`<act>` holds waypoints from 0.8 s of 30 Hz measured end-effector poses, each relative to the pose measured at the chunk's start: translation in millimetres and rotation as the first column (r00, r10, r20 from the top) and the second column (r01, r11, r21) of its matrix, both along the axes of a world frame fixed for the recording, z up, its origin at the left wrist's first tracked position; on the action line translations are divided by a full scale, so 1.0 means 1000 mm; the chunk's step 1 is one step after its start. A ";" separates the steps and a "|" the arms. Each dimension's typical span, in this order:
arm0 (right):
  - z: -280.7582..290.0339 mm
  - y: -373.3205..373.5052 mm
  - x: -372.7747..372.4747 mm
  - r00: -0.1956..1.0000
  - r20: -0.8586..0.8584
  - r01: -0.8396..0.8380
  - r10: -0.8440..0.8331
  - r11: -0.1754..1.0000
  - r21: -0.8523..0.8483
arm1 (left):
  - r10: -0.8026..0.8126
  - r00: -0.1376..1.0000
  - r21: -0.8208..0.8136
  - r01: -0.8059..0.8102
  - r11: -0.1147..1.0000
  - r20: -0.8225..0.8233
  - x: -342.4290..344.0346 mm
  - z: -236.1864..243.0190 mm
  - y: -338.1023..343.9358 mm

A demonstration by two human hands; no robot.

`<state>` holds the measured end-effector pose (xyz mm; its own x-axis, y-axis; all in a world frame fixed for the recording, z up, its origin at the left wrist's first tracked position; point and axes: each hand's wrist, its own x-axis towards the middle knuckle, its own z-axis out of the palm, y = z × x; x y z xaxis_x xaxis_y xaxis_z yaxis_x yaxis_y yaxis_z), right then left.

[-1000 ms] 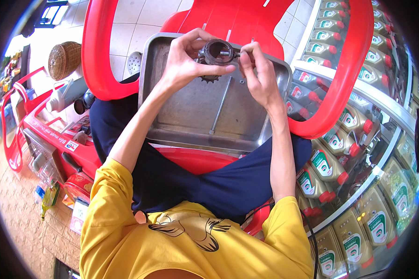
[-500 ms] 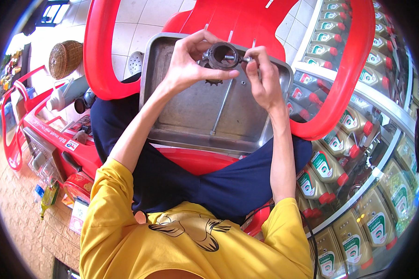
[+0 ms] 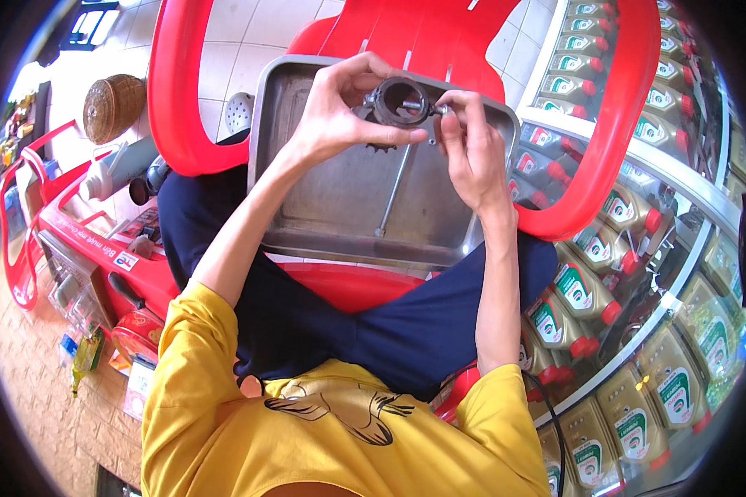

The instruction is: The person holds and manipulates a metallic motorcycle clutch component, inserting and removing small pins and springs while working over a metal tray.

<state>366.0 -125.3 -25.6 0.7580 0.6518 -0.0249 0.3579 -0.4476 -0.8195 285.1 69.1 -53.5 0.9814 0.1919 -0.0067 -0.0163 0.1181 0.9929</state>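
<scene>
My left hand (image 3: 333,116) is wrapped around a dark round metal part (image 3: 381,106), its thumb along the near side. The part has an open ring at the top and a toothed edge (image 3: 381,148) showing below the hand. A metal screw crosses the ring's opening. At the ring's right side, my right hand (image 3: 477,161) pinches the screw's outer end (image 3: 441,110) between thumb and fingers. Both hands are above a worn metal tray (image 3: 323,219). A long thin metal rod with a wider end (image 3: 395,189) lies in the tray beneath the part.
The tray rests by my legs against a red plastic chair (image 3: 178,99), whose armrests curve up on both sides. Glass shelving (image 3: 680,178) with several rows of gold bottles stands close on the right. At left are a red plastic stool (image 3: 83,228) and a woven basket (image 3: 113,108).
My right hand has turned slightly and its fingers have shifted at the screw's end. The left hand keeps the metal part in nearly the same place.
</scene>
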 end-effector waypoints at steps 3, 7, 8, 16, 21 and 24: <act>-0.003 -0.009 -0.006 1.000 0.011 0.010 -0.010 1.000 -0.024 | -0.046 0.999 0.001 0.046 0.999 0.019 -0.002 0.001 -0.001; 0.005 -0.011 -0.012 0.999 -0.038 -0.026 0.023 0.998 -0.058 | -0.106 0.994 -0.005 0.106 0.994 -0.010 -0.005 0.003 0.000; 0.001 -0.008 -0.016 0.998 -0.061 0.016 -0.012 0.998 0.067 | -0.107 0.994 -0.024 0.107 0.994 -0.004 -0.004 0.002 -0.002; -0.007 -0.009 -0.007 0.999 0.031 -0.030 0.029 0.999 0.023 | -0.084 0.996 -0.066 0.085 0.994 0.017 -0.001 -0.002 -0.003; -0.011 -0.014 0.004 0.992 0.075 -0.091 0.098 0.992 -0.091 | -0.112 0.991 -0.023 0.114 0.993 0.070 0.000 -0.001 -0.001; -0.004 -0.003 -0.005 0.998 0.050 0.043 -0.047 0.995 0.088 | -0.115 0.991 -0.016 0.117 0.993 0.072 0.002 0.001 -0.001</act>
